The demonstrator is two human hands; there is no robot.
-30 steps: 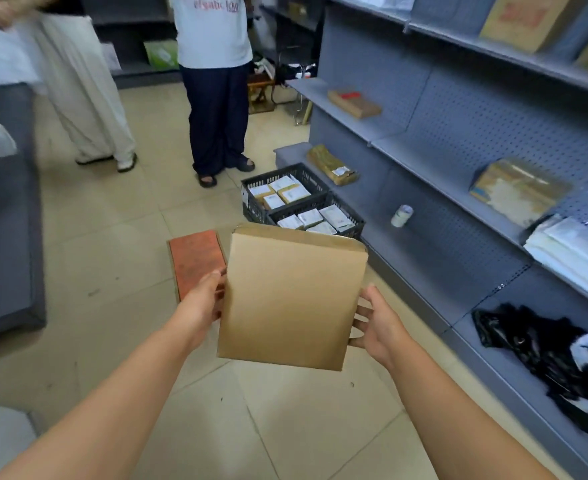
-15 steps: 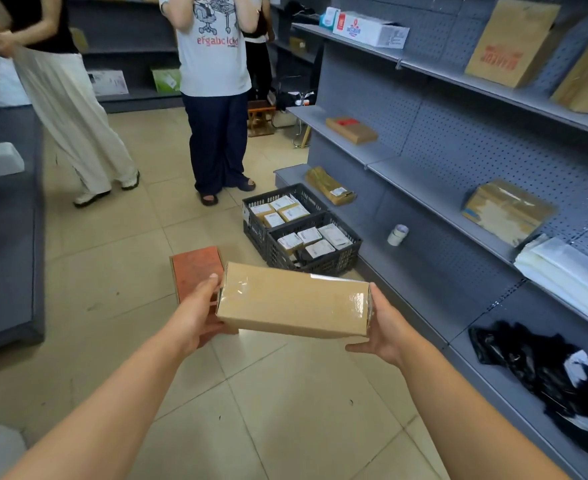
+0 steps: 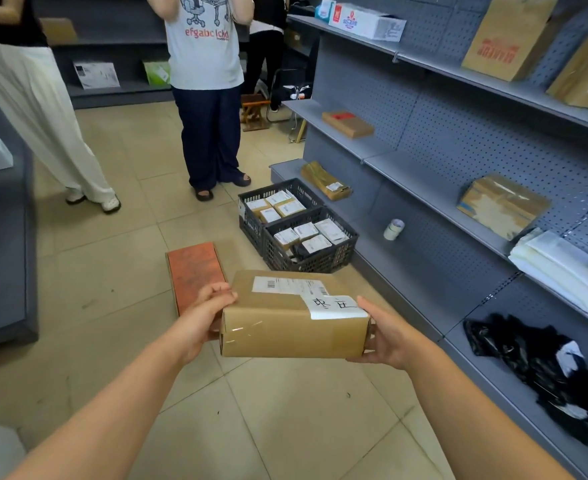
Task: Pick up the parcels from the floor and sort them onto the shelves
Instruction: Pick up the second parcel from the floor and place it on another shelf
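I hold a brown cardboard parcel (image 3: 285, 323) level in front of me above the floor, its top face up with a white shipping label and a handwritten sticker. My left hand (image 3: 204, 313) grips its left end and my right hand (image 3: 386, 337) its right end. A flat red-brown parcel (image 3: 192, 271) lies on the floor tiles just behind my left hand. Grey metal shelves (image 3: 424, 181) run along the right side, with several parcels on them.
Two black crates (image 3: 306, 233) of small boxes stand on the floor by the shelf base. Two people (image 3: 209, 98) stand further back in the aisle. A tape roll (image 3: 393, 229) and black bags (image 3: 535, 362) lie on the lowest shelf. A grey counter (image 3: 1, 237) borders the left.
The parcel has been turned from upright with its plain face toward me to flat, labelled face up. My view has lifted, showing more of the upper shelves.
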